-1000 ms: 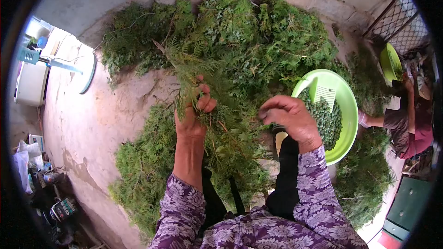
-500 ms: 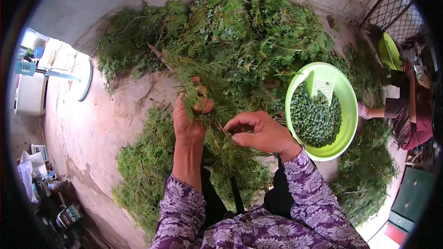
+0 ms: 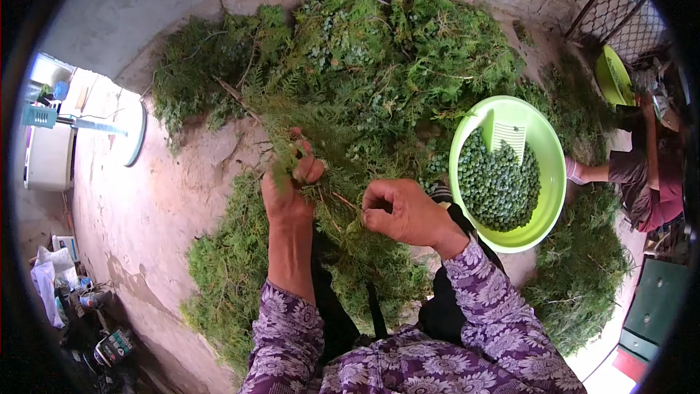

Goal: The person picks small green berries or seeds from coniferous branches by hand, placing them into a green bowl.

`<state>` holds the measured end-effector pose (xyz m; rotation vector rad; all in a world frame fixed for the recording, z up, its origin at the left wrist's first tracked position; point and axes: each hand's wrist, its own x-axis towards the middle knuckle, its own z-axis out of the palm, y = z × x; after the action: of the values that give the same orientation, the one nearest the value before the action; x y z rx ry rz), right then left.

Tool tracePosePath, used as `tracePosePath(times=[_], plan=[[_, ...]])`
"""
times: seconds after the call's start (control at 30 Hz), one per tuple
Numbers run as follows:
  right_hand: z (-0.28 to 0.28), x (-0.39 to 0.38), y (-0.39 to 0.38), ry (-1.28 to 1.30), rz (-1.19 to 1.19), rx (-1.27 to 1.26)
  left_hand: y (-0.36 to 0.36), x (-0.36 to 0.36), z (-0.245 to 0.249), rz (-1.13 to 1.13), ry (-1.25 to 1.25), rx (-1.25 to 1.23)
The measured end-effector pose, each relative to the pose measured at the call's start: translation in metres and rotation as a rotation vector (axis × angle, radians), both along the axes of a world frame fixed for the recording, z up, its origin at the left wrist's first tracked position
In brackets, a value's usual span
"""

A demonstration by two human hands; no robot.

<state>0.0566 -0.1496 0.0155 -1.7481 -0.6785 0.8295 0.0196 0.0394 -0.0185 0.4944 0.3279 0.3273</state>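
My left hand (image 3: 288, 188) is closed round a leafy evergreen branch (image 3: 281, 122), whose bare woody stem points up and left. The sprays look like cypress or arborvitae. My right hand (image 3: 412, 213) is pinched at the end of a thin brown twig (image 3: 341, 199) hanging below my left hand; whether a small cone is between the fingertips is hidden. To the right, a lime-green basin (image 3: 552, 201) with a ribbed pouring section holds many small round green cones (image 3: 497, 186). More cut greenery (image 3: 233, 263) lies under my hands and around my legs.
A large heap of branches (image 3: 357, 36) lies against the wall. At the right sits another person (image 3: 645, 182), near a second green basin (image 3: 614, 76) and a mesh panel (image 3: 620, 11). A fan-like stand (image 3: 131, 131) is at the left, with clutter (image 3: 80, 292) below it.
My left hand has shifted slightly left and down with the branch. My right thumb and fingertips have closed into a pinch at the twig.
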Motion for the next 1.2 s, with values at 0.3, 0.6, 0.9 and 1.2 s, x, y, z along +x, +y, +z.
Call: tracePosePath(times=[0.3,0.6,0.9,1.2], plan=[[-0.001,-0.007,-0.002,-0.246,-0.063,0.065,-0.004,0.001,-0.008,0.027,0.043,-0.129],[-0.006,0.002,-0.009,0.246,0.017,0.006,-0.011,0.002,0.0,0.058,0.127,0.077],[-0.023,0.003,0.0,0.215,-0.199,0.192,-0.011,0.002,-0.005,0.081,0.153,-0.006],[-0.017,-0.003,-0.001,0.071,-0.048,0.07,-0.003,-0.002,0.008,0.11,0.181,-0.061]])
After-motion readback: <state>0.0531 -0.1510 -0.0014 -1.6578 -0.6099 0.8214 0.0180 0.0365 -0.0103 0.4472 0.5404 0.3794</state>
